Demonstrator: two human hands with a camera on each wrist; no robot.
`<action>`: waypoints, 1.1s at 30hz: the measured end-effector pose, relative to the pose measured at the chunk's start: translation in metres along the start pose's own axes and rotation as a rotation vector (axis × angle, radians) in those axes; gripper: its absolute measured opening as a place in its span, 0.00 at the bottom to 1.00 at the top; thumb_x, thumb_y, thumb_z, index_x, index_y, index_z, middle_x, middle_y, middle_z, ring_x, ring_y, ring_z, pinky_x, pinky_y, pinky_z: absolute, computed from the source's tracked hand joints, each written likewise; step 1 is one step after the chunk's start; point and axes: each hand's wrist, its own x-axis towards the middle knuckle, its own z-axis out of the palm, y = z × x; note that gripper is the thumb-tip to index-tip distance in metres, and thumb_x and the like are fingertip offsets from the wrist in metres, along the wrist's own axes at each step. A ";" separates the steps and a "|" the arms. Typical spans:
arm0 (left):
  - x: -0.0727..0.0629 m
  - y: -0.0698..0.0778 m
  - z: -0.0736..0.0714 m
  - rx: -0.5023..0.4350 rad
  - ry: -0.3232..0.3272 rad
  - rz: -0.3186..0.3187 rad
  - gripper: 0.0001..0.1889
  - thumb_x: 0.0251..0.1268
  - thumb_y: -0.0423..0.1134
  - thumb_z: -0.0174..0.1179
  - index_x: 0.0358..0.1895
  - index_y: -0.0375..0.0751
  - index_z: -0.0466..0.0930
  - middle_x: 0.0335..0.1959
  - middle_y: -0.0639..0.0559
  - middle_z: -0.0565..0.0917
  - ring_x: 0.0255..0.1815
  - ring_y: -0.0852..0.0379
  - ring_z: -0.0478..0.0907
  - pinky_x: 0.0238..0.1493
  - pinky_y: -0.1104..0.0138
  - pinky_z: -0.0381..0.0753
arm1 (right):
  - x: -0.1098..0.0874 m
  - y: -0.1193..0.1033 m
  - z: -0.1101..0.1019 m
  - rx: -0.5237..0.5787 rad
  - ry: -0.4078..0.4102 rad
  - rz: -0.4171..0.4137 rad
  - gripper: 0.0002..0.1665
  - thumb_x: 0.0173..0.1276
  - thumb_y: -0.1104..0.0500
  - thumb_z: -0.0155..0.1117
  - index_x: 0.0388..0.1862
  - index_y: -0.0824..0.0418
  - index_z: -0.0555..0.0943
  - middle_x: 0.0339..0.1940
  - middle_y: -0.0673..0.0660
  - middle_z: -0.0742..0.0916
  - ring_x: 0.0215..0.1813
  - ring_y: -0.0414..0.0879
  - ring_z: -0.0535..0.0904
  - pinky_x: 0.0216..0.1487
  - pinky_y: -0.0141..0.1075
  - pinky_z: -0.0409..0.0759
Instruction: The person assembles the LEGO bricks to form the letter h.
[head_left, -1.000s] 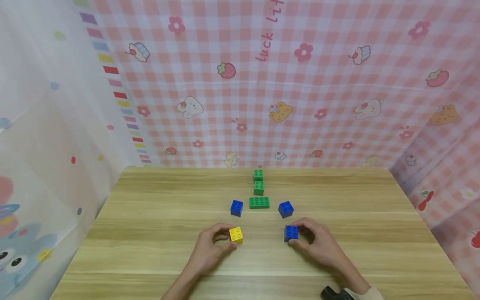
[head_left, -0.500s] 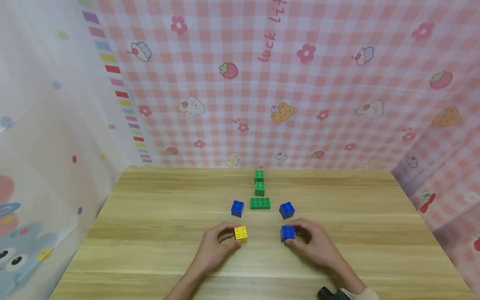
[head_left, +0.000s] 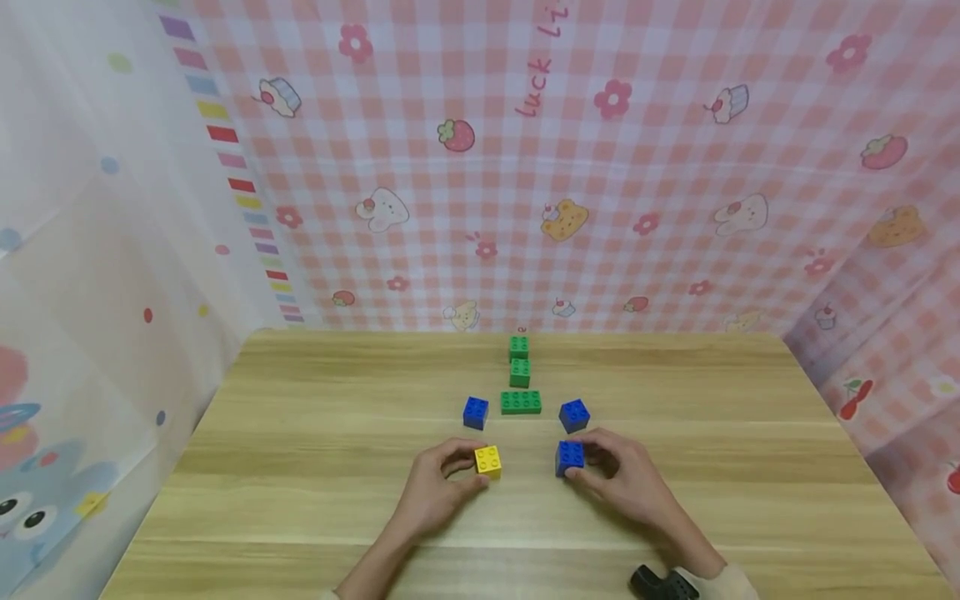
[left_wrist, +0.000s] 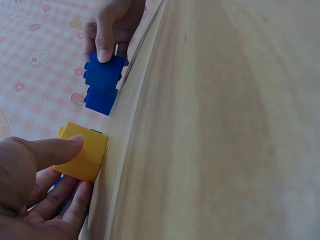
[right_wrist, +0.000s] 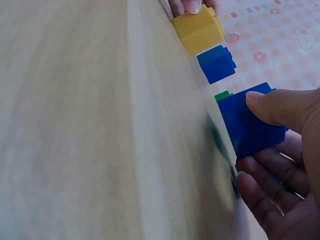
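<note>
Between thumb and fingers my left hand pinches a square yellow building block, studs up, low over the tabletop. My right hand grips a square blue building block the same way, a short gap to its right. In the left wrist view the thumb presses the near side of the yellow block. The right wrist view has the thumb on the side of the blue block. Whether either block touches the table is hard to tell.
Beyond the hands lie two loose blue blocks, one at left and one at right. Between and behind them are a long green block and two small green blocks, nearer and farther. A checked cloth hangs behind the wooden table.
My left hand has moved right with the yellow block, and my right hand a little left with the blue one, so the gap between them is narrower. The other blocks stay put.
</note>
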 end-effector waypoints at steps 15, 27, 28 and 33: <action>0.011 0.006 0.008 -0.003 -0.040 0.012 0.22 0.56 0.30 0.74 0.56 0.43 0.84 0.58 0.43 0.85 0.58 0.48 0.84 0.62 0.64 0.85 | 0.012 -0.015 -0.005 0.030 -0.008 0.040 0.23 0.64 0.55 0.77 0.58 0.49 0.84 0.56 0.55 0.88 0.48 0.44 0.85 0.54 0.40 0.89; 0.019 0.008 0.017 -0.043 -0.060 0.020 0.22 0.57 0.28 0.74 0.56 0.40 0.84 0.57 0.41 0.84 0.58 0.47 0.84 0.60 0.67 0.86 | 0.021 -0.027 -0.003 0.059 0.005 -0.031 0.23 0.63 0.57 0.78 0.57 0.52 0.84 0.53 0.53 0.88 0.47 0.45 0.85 0.52 0.38 0.89; 0.019 0.009 0.019 -0.048 -0.059 0.024 0.22 0.56 0.28 0.74 0.56 0.39 0.84 0.57 0.40 0.84 0.58 0.46 0.84 0.59 0.67 0.86 | 0.022 -0.028 -0.004 0.056 -0.003 -0.032 0.23 0.64 0.56 0.77 0.58 0.52 0.84 0.53 0.52 0.88 0.47 0.44 0.85 0.52 0.38 0.89; 0.022 0.011 0.024 -0.055 -0.070 0.034 0.22 0.56 0.27 0.74 0.55 0.39 0.84 0.57 0.40 0.84 0.59 0.45 0.84 0.61 0.64 0.86 | 0.023 -0.032 -0.006 0.086 -0.017 -0.032 0.23 0.65 0.55 0.76 0.59 0.51 0.84 0.52 0.52 0.88 0.47 0.46 0.84 0.53 0.43 0.89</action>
